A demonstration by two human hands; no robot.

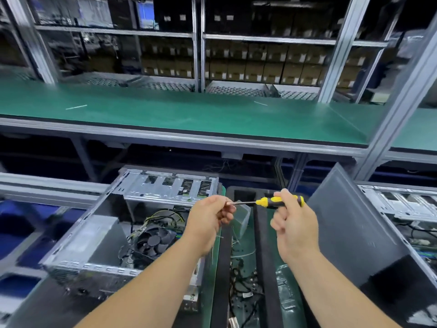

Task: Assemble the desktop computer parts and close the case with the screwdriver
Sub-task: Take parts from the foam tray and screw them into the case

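Two bare forearms rise from six o'clock and meet at the centre, where the right hand (292,221) closes thumb and forefinger on the yellow-and-black handle of a screwdriver (272,201) held level, while the left hand (210,218) pinches its coppery shaft at the tip end. Below them, at seven o'clock, an open desktop computer case (99,235) lies on its side, showing a black cooler fan (153,240), loose cables and a silver drive cage (170,185). At six o'clock a green tray (246,268) with black foam strips holds tangled wires. A grey side panel (354,223) leans at four o'clock, beside a second open chassis (406,207) at three o'clock. Across the middle runs a green-matted workbench (189,114) on aluminium framing; at twelve o'clock, dim shelves (260,65) carry rows of brown cartons.
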